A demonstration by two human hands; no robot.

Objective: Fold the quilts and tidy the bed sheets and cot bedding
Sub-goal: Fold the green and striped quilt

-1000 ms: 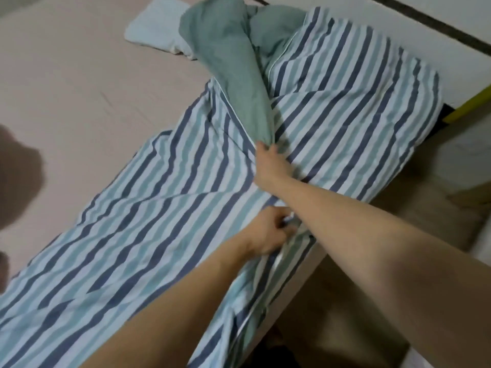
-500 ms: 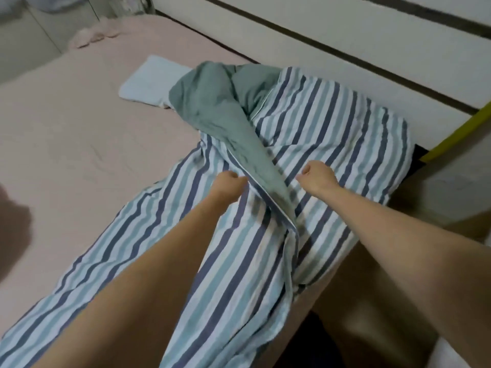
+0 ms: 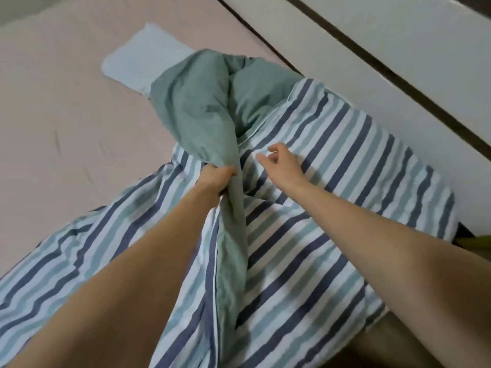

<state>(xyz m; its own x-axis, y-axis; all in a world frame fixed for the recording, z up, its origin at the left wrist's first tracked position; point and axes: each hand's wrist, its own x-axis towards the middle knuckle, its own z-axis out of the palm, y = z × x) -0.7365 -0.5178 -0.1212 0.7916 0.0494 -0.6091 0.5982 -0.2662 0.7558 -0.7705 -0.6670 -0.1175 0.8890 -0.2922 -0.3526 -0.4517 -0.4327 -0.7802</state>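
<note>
Pink sheeting (image 3: 66, 123) is stretched smooth over the bed and fills the left and upper part of the view, with a few faint creases marked in it. Along the right side of the bed a striped quilt (image 3: 345, 181) is spread, its bands white, pale teal and navy, running from the far end down past the near edge of the picture. The quilt's plain green underside (image 3: 196, 102) is turned up in a bunched fold at the far end, and from there a narrow green ridge is drawn down the middle of the stripes toward the viewer. A pale blue pillow (image 3: 143, 54) is laid flat on the sheet at the far end, its near corner tucked beneath the green fold. A white panel (image 3: 398, 49) crossed by dark lines is seen beyond the bed on the right. The left hand (image 3: 216, 179) is closed tightly around the green ridge, which is gathered in its fist. The right hand (image 3: 283, 163) is held just beside it over the stripes, fingers loosely curled and parted, with nothing gripped.
</note>
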